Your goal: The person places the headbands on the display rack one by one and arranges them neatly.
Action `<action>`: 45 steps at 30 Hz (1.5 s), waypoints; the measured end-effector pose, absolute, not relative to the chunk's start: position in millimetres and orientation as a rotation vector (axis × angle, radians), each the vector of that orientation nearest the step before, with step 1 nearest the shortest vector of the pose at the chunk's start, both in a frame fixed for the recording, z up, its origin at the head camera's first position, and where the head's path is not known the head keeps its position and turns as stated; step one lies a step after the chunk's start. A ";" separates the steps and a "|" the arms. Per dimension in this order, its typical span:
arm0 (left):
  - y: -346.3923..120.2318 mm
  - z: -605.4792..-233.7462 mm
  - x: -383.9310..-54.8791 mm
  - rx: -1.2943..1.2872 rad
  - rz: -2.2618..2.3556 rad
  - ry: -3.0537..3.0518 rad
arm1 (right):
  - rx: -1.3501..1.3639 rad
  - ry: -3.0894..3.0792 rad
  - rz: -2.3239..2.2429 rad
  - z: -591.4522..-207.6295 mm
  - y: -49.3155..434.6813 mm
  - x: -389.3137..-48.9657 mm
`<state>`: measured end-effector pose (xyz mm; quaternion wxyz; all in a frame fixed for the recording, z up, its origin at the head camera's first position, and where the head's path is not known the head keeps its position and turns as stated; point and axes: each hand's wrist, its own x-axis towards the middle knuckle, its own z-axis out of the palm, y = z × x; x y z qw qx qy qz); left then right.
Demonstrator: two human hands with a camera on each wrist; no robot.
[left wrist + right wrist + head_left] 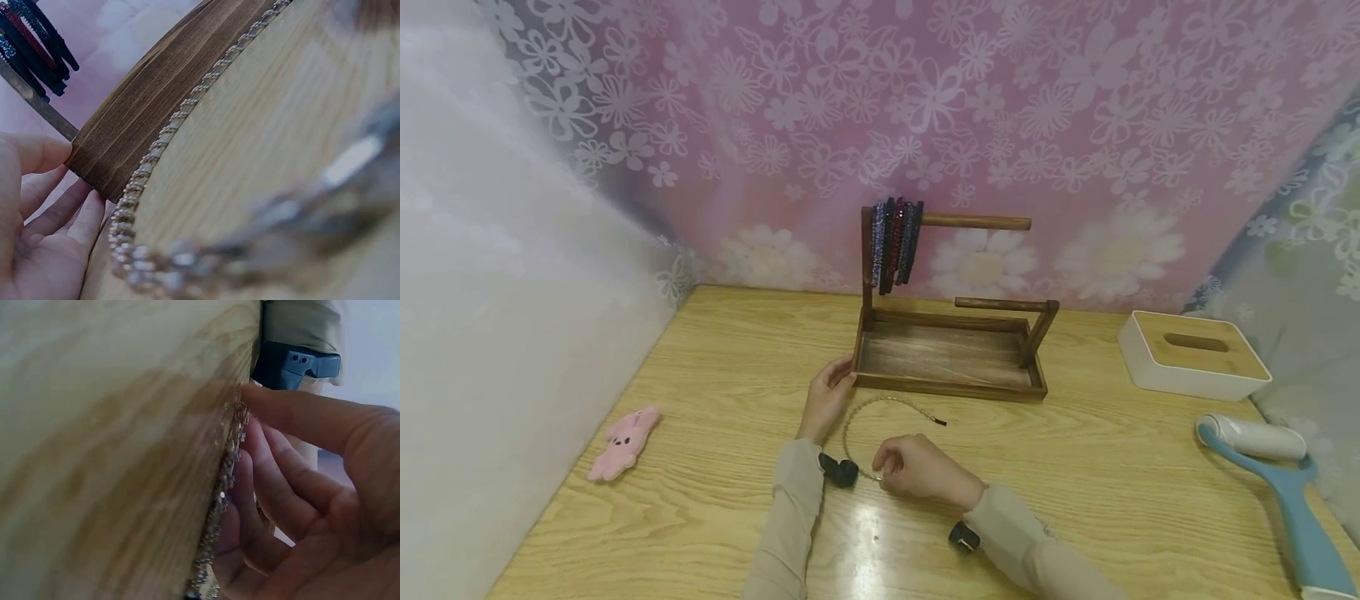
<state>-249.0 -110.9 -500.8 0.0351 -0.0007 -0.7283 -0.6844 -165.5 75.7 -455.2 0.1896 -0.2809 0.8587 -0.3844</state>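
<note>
A thin beaded headband (846, 433) lies curved on the table in front of a dark wooden rack (951, 387). My right hand (925, 471) pinches the headband's near end; in the right wrist view, thumb and fingers meet at the sparkling beads (219, 500). With my left hand (826, 404) I hold the rack's front left corner, thumb and fingers against the wood (144, 100). Several dark, blue and red headbands (897, 246) hang on the upper bar (977, 222), beside the left post. The lower bar (1000, 304) on the right holds nothing.
On the table's left lies a pink plush toy (625, 444). A white tissue box with a wooden lid (1195, 375) stands at the back right, and a blue-handled lint roller (1292, 492) lies in front of it. A flowered curtain (820, 125) hangs behind the rack.
</note>
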 end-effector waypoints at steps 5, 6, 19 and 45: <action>-109.7 -501.2 -249.9 -0.014 -2.102 -2.239 | -0.814 2.409 -1.013 -451.0 82.1 -163.5; -109.5 -501.0 -249.8 -0.019 -2.103 -2.242 | -0.811 2.389 -1.012 -449.2 85.0 -163.1; -107.9 -478.5 -239.3 -0.069 -2.122 -2.228 | -0.909 2.233 -0.888 -426.6 135.3 -164.9; -110.9 -474.9 -235.7 -0.069 -2.185 -2.187 | -0.742 2.306 -1.335 -395.9 257.2 -146.8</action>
